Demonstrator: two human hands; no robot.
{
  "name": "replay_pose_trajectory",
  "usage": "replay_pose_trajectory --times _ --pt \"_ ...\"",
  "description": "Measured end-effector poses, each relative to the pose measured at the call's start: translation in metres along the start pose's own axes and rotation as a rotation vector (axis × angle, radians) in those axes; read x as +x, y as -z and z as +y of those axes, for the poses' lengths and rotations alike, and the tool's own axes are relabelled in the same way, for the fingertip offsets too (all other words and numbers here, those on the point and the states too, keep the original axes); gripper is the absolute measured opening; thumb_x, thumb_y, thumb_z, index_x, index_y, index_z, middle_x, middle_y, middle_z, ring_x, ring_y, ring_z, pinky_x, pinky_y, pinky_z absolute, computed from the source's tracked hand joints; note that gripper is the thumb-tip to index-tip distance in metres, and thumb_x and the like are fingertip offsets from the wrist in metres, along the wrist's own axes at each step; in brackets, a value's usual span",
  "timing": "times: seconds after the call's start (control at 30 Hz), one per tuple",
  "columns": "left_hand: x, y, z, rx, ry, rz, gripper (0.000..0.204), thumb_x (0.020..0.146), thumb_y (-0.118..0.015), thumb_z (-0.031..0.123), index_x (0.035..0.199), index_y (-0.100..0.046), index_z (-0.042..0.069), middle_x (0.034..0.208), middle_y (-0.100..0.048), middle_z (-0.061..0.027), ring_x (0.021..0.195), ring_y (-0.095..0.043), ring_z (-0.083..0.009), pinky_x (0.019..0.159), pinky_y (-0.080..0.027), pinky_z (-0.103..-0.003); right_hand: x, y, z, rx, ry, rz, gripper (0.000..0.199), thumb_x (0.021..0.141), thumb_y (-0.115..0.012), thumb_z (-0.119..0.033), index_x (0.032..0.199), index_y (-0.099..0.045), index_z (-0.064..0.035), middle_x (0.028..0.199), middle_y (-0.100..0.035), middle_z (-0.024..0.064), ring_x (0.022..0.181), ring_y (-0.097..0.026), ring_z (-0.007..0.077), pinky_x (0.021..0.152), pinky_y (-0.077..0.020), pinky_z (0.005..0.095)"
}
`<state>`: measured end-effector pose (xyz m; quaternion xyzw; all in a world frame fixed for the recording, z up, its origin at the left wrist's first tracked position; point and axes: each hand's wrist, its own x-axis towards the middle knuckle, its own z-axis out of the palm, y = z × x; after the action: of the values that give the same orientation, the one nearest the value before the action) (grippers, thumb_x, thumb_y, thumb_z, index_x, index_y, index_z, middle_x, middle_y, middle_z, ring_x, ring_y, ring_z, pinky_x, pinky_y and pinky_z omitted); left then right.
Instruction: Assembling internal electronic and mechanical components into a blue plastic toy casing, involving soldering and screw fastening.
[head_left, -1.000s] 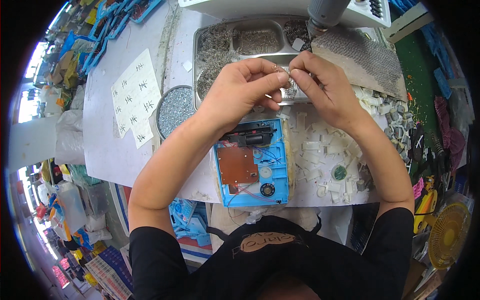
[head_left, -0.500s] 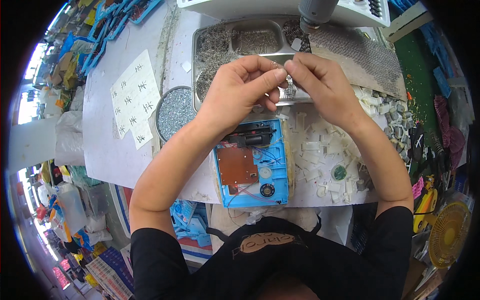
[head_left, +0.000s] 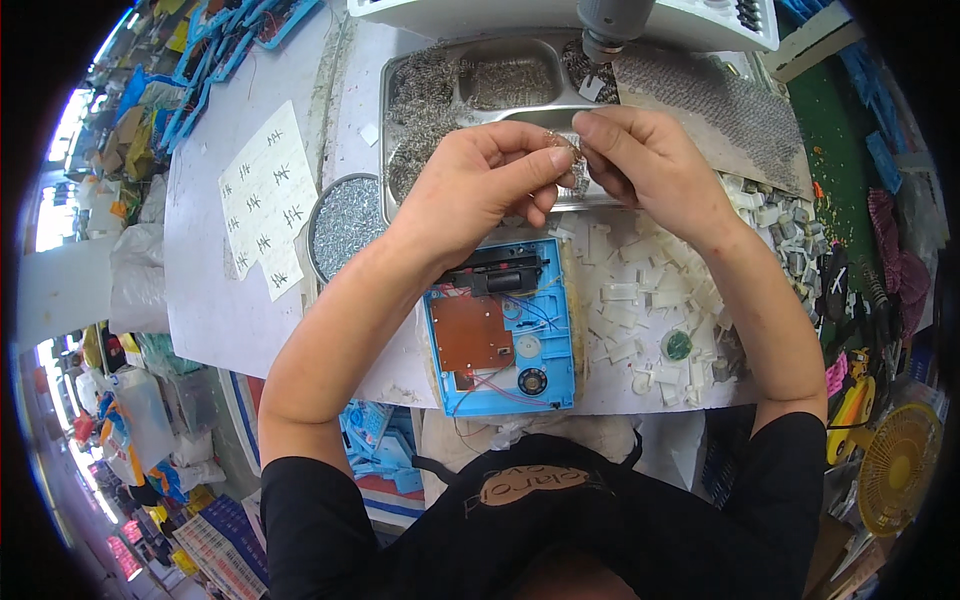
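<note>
Over the near edge of a steel compartment tray [head_left: 392,128], both my hands meet at the fingertips. My left hand [head_left: 487,182] pinches a tiny thin wire piece, perhaps a small spring, between thumb and forefinger. Close against it, my right hand [head_left: 650,168] has its thumb and fingers closed; what they hold is too small to make out. Masses of small metal springs [head_left: 428,90] fill the tray's compartments. Below my hands lies an open blue plastic housing [head_left: 552,385], with a brown circuit board [head_left: 472,332], a black mechanism [head_left: 505,272] and thin wires inside.
A round container of small metal parts [head_left: 345,225] sits left of the tray, beside a marked paper sheet [head_left: 268,200]. White plastic pieces [head_left: 628,295] and a green disc [head_left: 677,345] lie at right. A grey cylindrical tool head [head_left: 612,22] hangs over the tray's far side.
My right thumb and forefinger have shifted slightly up and away from my left thumb, and the fingers under them now show more. My left hand has barely moved.
</note>
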<state>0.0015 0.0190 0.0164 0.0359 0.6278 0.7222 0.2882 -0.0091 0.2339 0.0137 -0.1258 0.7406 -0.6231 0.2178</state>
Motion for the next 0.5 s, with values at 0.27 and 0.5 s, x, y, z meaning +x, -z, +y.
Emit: replay_pose_trajectory --times 0.27,0.5 --pt "0.009 0.018 0.002 -0.296 0.241 -0.221 0.022 0.098 -0.065 0.018 0.107 -0.064 -0.002 0.09 -0.063 -0.004 0.066 -0.053 -0.0026 0.051 -0.043 -0.015 0.002 0.004 0.011 -0.826 0.916 0.213 0.01 0.088 -0.065 -0.004 0.097 -0.062 -0.004 0.091 -0.065 0.0103 0.081 -0.062 0.0338 0.071 -0.0524 0.0382" --pt "0.009 0.014 -0.004 -0.15 0.156 -0.207 0.018 0.098 -0.064 0.017 0.105 -0.063 0.001 0.089 -0.061 -0.0022 0.063 -0.048 -0.0025 0.051 -0.037 -0.015 -0.005 0.0 -0.004 -0.34 0.381 0.149 0.018 0.092 -0.065 -0.02 0.091 -0.065 -0.0017 0.084 -0.066 0.0063 0.076 -0.065 0.0153 0.06 -0.0527 0.0294"
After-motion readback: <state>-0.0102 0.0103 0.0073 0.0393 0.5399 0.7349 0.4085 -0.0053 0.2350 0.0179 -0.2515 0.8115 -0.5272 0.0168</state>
